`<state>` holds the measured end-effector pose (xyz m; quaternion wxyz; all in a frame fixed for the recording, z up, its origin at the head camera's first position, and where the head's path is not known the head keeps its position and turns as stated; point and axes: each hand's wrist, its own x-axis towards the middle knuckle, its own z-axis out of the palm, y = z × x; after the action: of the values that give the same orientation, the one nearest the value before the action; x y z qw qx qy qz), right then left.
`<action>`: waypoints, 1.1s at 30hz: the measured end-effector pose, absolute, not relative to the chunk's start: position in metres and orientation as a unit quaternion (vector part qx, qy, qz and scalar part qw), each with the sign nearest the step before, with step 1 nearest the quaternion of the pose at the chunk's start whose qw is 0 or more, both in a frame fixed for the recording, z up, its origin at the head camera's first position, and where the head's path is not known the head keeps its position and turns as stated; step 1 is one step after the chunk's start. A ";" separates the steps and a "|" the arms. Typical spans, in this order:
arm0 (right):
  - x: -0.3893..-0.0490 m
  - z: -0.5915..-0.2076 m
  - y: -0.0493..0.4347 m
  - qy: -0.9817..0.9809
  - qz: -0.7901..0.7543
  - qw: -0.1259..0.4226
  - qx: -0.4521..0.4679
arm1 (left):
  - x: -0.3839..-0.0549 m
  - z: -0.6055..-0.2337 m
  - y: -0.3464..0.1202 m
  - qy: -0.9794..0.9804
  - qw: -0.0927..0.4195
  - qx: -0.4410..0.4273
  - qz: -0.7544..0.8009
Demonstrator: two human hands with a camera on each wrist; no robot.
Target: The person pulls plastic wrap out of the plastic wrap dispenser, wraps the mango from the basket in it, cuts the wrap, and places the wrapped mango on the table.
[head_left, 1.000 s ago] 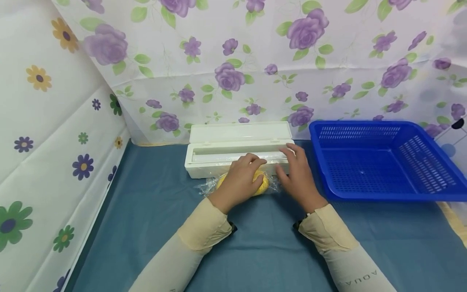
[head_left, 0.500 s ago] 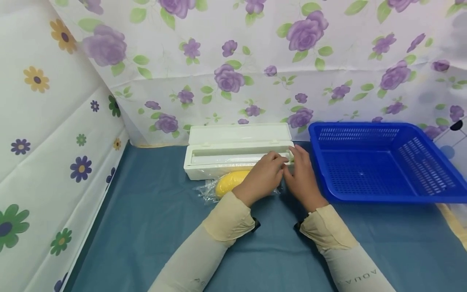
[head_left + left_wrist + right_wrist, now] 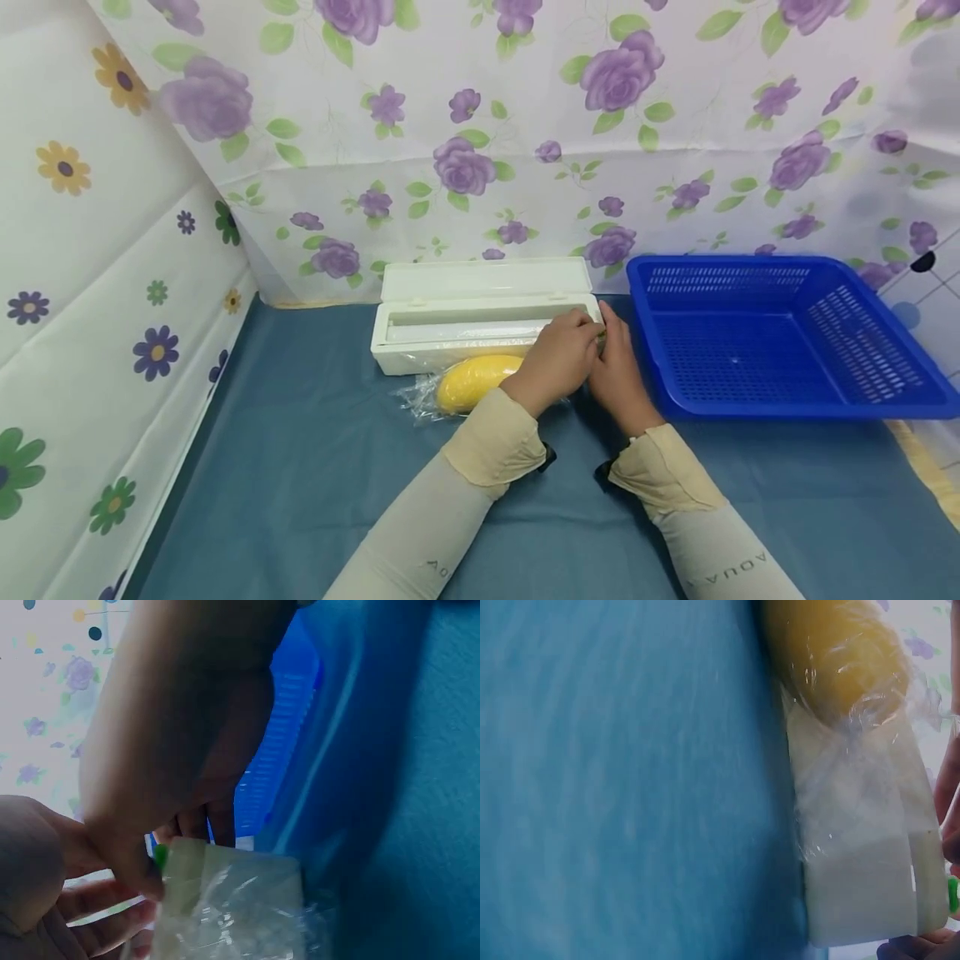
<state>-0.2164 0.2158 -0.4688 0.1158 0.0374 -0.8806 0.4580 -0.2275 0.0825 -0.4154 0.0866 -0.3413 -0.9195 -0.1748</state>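
Note:
A white cling film box [image 3: 397, 360] with its lid raised holds a film roll [image 3: 450, 332]. In front lies a yellow oval thing [image 3: 472, 383], fruit-like, wrapped in clear film [image 3: 847, 780]. My left hand [image 3: 558, 358] reaches across to the box's right end, fingers bent beside a small green piece [image 3: 160, 855]; I cannot tell whether they pinch it. At that same end my right hand [image 3: 618, 379] grips the box, fingers around its outer side. The two hands overlap there and hide part of the roll.
A blue plastic basket [image 3: 795, 408] stands to the right, its near left corner close to my right hand. Behind the box hangs a flowered cloth [image 3: 510, 192], with another flowered sheet [image 3: 97, 275] on the left. A blue-grey cloth [image 3: 300, 500] covers the table.
My left hand has left the wrapped yellow thing and moved right to the box's right end. My right hand has closed in around that end. The view has shifted slightly.

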 end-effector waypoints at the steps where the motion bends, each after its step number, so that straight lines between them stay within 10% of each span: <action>1: -0.217 -0.469 0.216 -0.874 0.474 0.106 0.030 | -0.228 -0.416 0.083 -0.919 0.095 -0.344 -0.165; 33: -0.215 -0.466 0.213 -0.749 0.661 0.029 -0.028 | -0.223 -0.422 0.088 -0.941 0.085 -0.311 -0.107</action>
<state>-0.2152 0.2125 -0.4663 0.0293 -0.0280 -0.7493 0.6610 -0.2233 0.0877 -0.4225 0.0852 -0.3105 -0.9407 -0.1067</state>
